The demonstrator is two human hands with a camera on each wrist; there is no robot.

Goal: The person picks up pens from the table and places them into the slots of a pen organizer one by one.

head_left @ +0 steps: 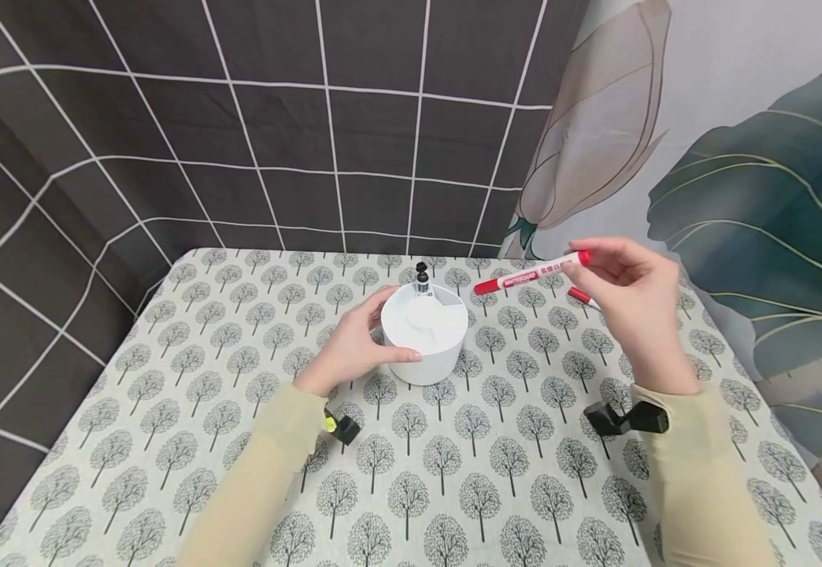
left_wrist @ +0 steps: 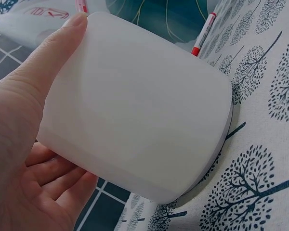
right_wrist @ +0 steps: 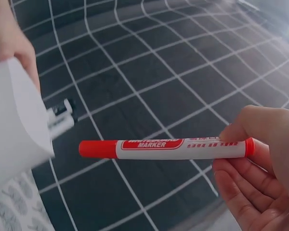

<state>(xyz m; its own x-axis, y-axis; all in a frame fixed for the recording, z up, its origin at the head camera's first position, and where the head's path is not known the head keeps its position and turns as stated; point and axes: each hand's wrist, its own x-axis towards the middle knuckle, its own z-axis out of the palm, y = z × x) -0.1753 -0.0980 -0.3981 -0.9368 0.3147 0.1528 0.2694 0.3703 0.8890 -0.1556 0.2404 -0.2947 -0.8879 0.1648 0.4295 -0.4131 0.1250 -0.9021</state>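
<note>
The left hand (head_left: 350, 344) clamps fingers and thumb on the left side of 1 white cylindrical container (head_left: 434, 368); to its right, the right hand (head_left: 634, 298) pinches 1 slim red-and-white marker (head_left: 530, 274) above tree-print cloth (head_left: 478, 472).

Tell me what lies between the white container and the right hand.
In the head view, the red-and-white marker, pinched by the right hand, lies there, one end toward the white container.

We see a white marker (head_left: 527, 276) with red ends and a white container (head_left: 428, 368). We have an off-white tablecloth (head_left: 411, 441) with dark trees, a white-gridded charcoal far backdrop (head_left: 276, 126), and a pale right curtain (head_left: 744, 63) with teal leaves.
</note>
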